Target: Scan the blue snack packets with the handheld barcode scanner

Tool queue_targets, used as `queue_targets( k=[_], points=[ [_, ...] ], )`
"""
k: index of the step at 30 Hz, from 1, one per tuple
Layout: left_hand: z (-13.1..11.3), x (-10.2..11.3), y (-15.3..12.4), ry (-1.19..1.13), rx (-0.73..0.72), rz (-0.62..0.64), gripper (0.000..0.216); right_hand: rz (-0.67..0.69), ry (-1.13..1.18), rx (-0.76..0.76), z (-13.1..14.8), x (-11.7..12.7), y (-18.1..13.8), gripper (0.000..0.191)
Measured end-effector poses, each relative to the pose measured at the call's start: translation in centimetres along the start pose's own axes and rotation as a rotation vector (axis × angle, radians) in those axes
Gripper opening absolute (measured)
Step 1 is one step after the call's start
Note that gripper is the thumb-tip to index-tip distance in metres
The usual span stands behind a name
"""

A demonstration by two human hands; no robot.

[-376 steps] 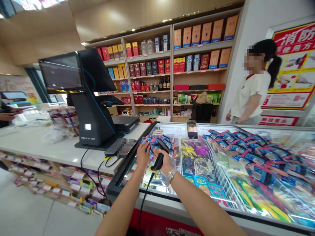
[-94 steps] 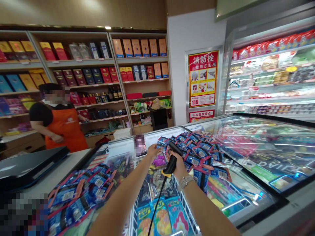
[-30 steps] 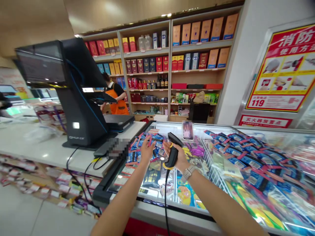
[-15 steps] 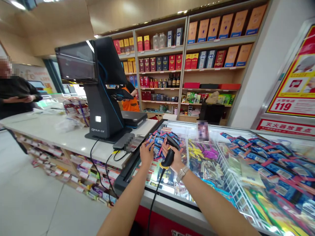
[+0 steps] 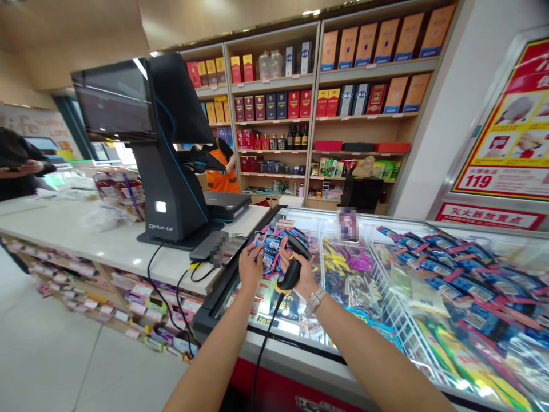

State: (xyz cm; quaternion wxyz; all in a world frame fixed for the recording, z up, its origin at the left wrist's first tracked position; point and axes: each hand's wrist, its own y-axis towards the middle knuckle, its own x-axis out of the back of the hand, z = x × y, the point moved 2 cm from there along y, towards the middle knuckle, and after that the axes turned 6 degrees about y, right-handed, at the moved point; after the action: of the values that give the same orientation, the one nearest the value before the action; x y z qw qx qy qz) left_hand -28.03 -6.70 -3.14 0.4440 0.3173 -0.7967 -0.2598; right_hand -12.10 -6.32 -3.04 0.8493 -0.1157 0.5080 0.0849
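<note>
R hand (image 5: pixel 305 279) wrapped round grip of corded scanner (image 5: pixel 297 245), closed on it; pistol hold, head up & tipped fwd, prob. so its face meets the pkts. Cable (image 5: pixel 266 343) drops off bottom of grip, clear of both wrists. L hand (image 5: pixel 251 268) at near-L edge of blue pkts (image 5: pixel 273 243), fingers half curled, touching; can't tell if one is pinched. Pkts lie heaped on L end of freezer (image 5: pixel 208 323), directly under hands, next to counter (image 5: pixel 64 220); likely heaped there for easy reach. Second pile (image 5: pixel 450 269), same look, well to R, apart from first. Pale barcode patches mostly face up, presumably handy for reading.

Writing: POS stand (image 5: pixel 171 189) marked "QIHUA" + small Chinese chars. Red/yellow poster (image 5: pixel 506 126), cut off at R: "119" legible. Red sign (image 5: pixel 491 216) below: 灭火器放置点 (extinguisher pt). Far-L wall (image 5: pixel 36 126): "ife", rest partly hidden. Pkt print too small; shelf boxes (image 5: pixel 386 43) likewise. Freezer-front lettering cut off by frame.
</note>
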Motion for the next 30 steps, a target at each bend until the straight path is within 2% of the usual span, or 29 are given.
queue_targets(
  k=[4,7,10,15,20,22,25,30],
  points=[
    [-1.5,0.3,0.5,-0.001,-0.083,-0.057,0.035,-0.016,0.027,0.057,3.1,0.3,-1.1,0.007],
    [-4.6,-0.6,1.1,-0.034,-0.175,-0.055,0.034,-0.026,0.022,0.146,7.4,1.5,-2.0,0.009],
    [-9.3,-2.9,1.4,-0.116,-0.262,0.002,0.033,-0.080,0.015,0.285,12.6,3.9,-3.1,0.012],
    [-18.7,-8.0,0.8,-0.230,-0.370,0.202,0.033,-0.165,-0.036,0.524,21.9,9.5,-5.8,0.007],
    [-27.3,-13.6,-0.5,-0.370,-0.468,0.374,0.033,-0.362,-0.064,0.654,29.2,14.8,-8.2,0.004],
    [-30.0,-15.8,-1.2,-0.418,-0.483,0.425,0.035,-0.419,-0.062,0.663,30.6,16.0,-8.7,0.003],
    [-33.1,-19.1,-2.1,-0.449,-0.468,0.502,0.037,-0.447,-0.044,0.647,31.3,16.7,-8.9,0.004],
    [-35.9,-23.4,-2.8,-0.400,-0.385,0.643,0.034,-0.498,-0.007,0.581,30.9,17.0,-8.7,0.007]
  ],
)
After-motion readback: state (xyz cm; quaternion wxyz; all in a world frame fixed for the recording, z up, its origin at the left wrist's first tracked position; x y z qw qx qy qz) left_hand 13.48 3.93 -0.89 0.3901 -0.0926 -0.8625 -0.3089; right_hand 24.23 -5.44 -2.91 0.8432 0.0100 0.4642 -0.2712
